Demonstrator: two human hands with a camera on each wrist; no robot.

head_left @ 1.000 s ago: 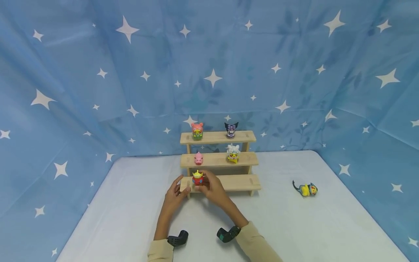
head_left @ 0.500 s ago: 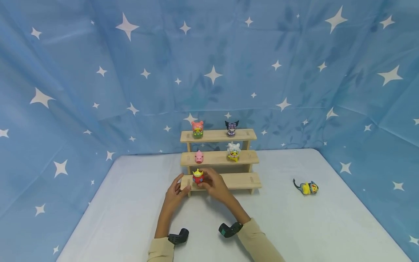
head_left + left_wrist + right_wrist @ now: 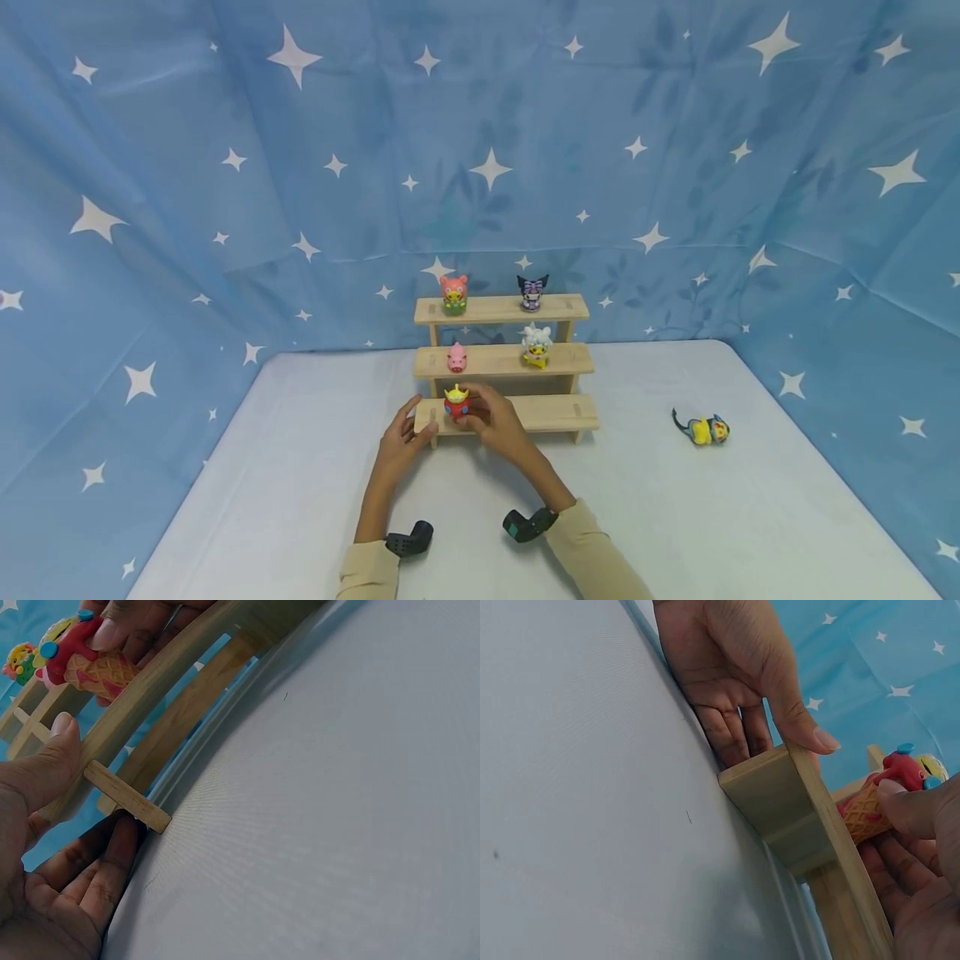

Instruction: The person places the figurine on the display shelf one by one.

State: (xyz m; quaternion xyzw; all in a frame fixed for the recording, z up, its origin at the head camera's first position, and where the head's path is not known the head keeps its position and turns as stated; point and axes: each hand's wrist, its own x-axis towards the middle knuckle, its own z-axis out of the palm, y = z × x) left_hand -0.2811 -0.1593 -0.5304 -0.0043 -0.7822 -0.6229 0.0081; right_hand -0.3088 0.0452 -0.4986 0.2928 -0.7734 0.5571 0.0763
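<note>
My right hand [image 3: 501, 423] pinches a small alien figurine [image 3: 457, 403] between thumb and fingers, at the left part of the bottom step. Its yellow head tops a red body, and an ice-cream-cone base [image 3: 865, 812] shows in the right wrist view, right at the step's surface. With my left hand [image 3: 399, 450] I hold the left end of the three-step wooden display shelf [image 3: 540, 412]. The left thumb [image 3: 61, 746] lies along the top of the step, and the fingers curl in by the leg [image 3: 129, 797] below.
A pink bear-eared figurine [image 3: 453, 295] and a black-eared one [image 3: 532, 293] stand on the top step. The middle step bears a pink pig [image 3: 457, 358] and a white-haired figurine [image 3: 536, 346]. A blue-and-yellow figurine [image 3: 702, 430] lies on the white table [image 3: 300, 467] at right.
The alien figurine and my right hand have shifted very slightly to the right along the bottom step. My left hand stays at the shelf's left end. The head view has tilted a little.
</note>
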